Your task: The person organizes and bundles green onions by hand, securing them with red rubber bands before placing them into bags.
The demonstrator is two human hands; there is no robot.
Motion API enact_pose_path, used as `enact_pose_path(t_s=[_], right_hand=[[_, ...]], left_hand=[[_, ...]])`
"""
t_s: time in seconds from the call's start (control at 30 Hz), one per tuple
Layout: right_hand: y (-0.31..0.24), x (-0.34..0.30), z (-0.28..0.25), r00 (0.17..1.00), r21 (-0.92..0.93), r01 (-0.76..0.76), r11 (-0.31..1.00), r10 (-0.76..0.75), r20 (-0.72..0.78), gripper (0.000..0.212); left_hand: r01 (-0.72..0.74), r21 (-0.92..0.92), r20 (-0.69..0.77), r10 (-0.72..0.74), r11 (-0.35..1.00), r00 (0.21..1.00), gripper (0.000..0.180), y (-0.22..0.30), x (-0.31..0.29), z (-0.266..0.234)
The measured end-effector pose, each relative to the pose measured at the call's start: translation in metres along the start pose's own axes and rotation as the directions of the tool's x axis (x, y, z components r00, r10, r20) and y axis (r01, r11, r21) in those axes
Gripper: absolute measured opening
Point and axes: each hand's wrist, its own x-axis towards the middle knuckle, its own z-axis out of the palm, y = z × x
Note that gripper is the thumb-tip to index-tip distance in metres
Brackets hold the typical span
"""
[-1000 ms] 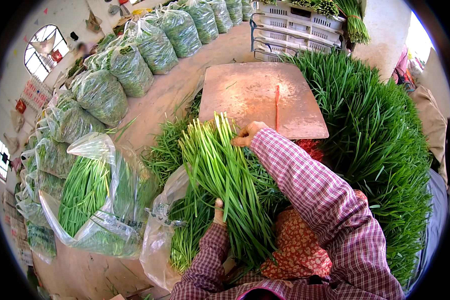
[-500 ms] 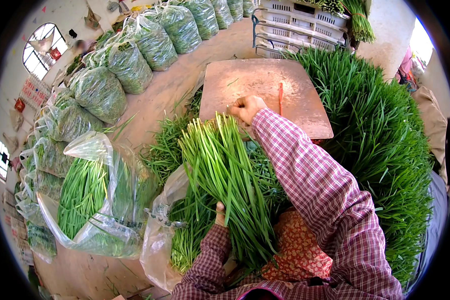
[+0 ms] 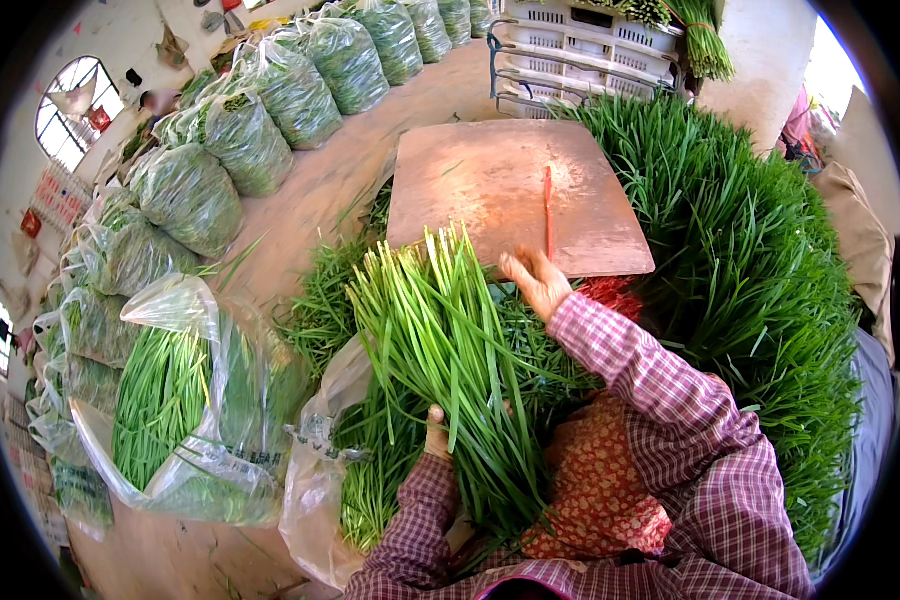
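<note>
A loose bunch of garlic chives (image 3: 445,330) leans in front of me, its pale cut ends pointing away. My left hand (image 3: 437,437) is wrapped round it low down; the thumb shows and the leaves hide most of the fingers. Right of the cut ends is my right hand (image 3: 537,284), its fingers apart and holding nothing, by the near edge of a worn brown board (image 3: 470,180). A single red tie strip (image 3: 549,215) lies on that board. Below the board's near right corner is a heap of red strips (image 3: 613,292), partly hidden by my wrist.
A dense mass of upright chives (image 3: 750,270) fills the right side. On the left, an open plastic bag (image 3: 195,440) holds more chives, and filled bags (image 3: 190,200) line the floor. White crates (image 3: 590,50) are stacked beyond the board. A crumpled plastic bag (image 3: 315,490) lies beside my left forearm.
My right hand has moved from the cut ends toward me and rightward, and its closed fingers have spread. My left hand still holds the bunch. The view has shifted slightly.
</note>
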Motion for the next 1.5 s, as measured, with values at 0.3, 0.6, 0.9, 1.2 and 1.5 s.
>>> enact_pose_path(t_s=[0.3, 0.6, 0.9, 1.2, 1.5], right_hand=[[0.011, -0.045, 0.056, 0.864, 0.326, -0.406, 0.854, 0.242, 0.442, 0.125], [-0.004, -0.078, 0.107, 0.961, -0.083, -0.248, 0.965, 0.256, 0.107, 0.11], [-0.038, -0.098, 0.127, 0.99, 0.682, -0.124, 0.721, 0.041, 0.137, 0.064], [-0.054, -0.09, 0.108, 0.928, 0.045, 0.232, 0.972, -0.235, 0.288, 0.081], [-0.099, -0.099, 0.033, 0.943, -0.205, 0.333, 0.92, -0.323, 0.081, 0.06]], left_hand=[[0.043, -0.045, -0.303, -0.054, 0.998, 0.952, 0.053, 0.019, -0.006, 0.047], [-0.08, 0.165, -0.172, 0.108, 0.983, 0.979, 0.081, 0.017, -0.022, 0.016], [-0.214, 0.257, -0.195, 0.267, 0.942, 0.944, 0.076, 0.059, -0.042, 0.06], [-0.107, 0.686, -0.243, 0.365, 0.719, 0.899, 0.067, 0.118, -0.067, 0.068], [-0.001, 0.679, -0.398, 0.369, 0.734, 0.84, 0.057, 0.153, -0.107, 0.061]])
